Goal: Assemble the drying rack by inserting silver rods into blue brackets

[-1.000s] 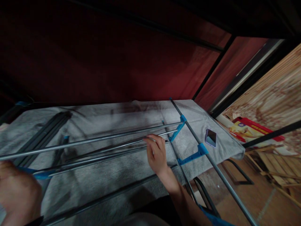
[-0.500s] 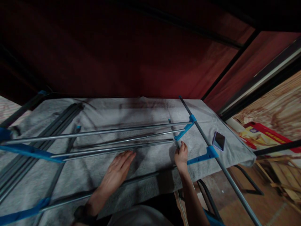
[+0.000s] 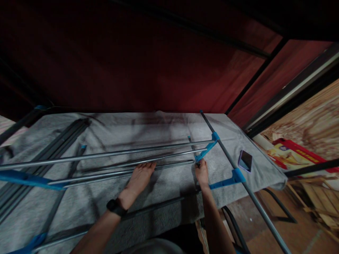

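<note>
My left hand (image 3: 140, 177), a dark watch (image 3: 116, 207) on its wrist, lies over a long grey metal tube (image 3: 172, 165) with its fingers curled round it. At the tube's right end my right hand (image 3: 202, 173) is closed on a blue plastic bracket (image 3: 203, 153); the fingertips are partly hidden. This bracket joins a thin crosswise tube and a thicker grey pole (image 3: 225, 152). Further tubes (image 3: 111, 153) run leftward to another blue bracket (image 3: 29, 179). A lower blue bracket (image 3: 227, 181) sticks out from the pole beside my right forearm.
Grey cloth (image 3: 164, 127) covers the table. A bundle of dark tubes (image 3: 53, 148) lies at the left. A phone (image 3: 245, 160) rests right of the pole. Beyond the table's right edge are a red and yellow box (image 3: 296, 155) and wooden pieces (image 3: 320, 201).
My left hand has moved up and right from the cloth onto the tube. My right hand has shifted slightly up to the bracket. The view has moved a little.
</note>
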